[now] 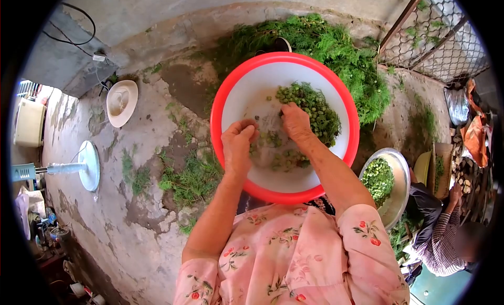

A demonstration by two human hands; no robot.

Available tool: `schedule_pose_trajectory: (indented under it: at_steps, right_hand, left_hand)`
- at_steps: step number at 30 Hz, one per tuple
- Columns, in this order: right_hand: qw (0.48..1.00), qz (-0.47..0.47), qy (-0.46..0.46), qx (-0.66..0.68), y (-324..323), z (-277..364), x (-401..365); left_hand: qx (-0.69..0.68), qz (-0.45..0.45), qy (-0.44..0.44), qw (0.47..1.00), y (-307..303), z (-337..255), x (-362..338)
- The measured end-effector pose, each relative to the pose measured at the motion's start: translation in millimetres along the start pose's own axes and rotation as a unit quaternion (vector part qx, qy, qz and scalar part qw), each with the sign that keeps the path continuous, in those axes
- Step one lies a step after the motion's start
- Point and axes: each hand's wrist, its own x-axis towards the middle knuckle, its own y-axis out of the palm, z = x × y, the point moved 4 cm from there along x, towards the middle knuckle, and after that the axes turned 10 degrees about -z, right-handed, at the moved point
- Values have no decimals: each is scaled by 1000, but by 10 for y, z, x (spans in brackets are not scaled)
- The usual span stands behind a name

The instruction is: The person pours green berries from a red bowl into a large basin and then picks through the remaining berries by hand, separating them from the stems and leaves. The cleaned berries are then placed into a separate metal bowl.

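Observation:
A large white basin with a red rim (351,121) sits in front of my body, holding small green pods or berries (315,108) heaped at its right side and more scattered over the bottom. Over the left part of the basin is my left hand (239,142), its fingers curled together; what they hold, if anything, is too small to name. My right hand (295,122) is closed at the left edge of the green heap, fingertips pinched, and I cannot make out anything in them.
Cut green branches (362,79) lie behind the basin. A metal bowl (402,187) of green pieces stands at right, beside a seated person (441,237). A straw hat (122,103) and a fan base (90,166) are on the left.

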Motion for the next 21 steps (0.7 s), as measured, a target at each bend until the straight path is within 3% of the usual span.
schedule_pose_trajectory:
  at_steps: [3, 5, 13, 16, 21]
  right_hand:
    - [999, -4, 40, 28, -64, -82, -26]
    - [990, 14, 46, 132, -122, -46, -53]
    - [940, 110, 46, 321, -372, 465, -306]
    - [961, 21, 2, 277, -409, 409, -277]
    - [921, 20, 189, 341, -459, 238, -192]
  left_hand:
    - [2, 3, -5, 1000, 3, 28, 14]
    - [-6, 12, -7, 1000, 0, 88, 41]
    - [108, 74, 33, 991, 89, 83, -22]
    - [94, 64, 38, 993, 64, 69, -15]
    - [75, 0, 70, 995, 17, 40, -9]
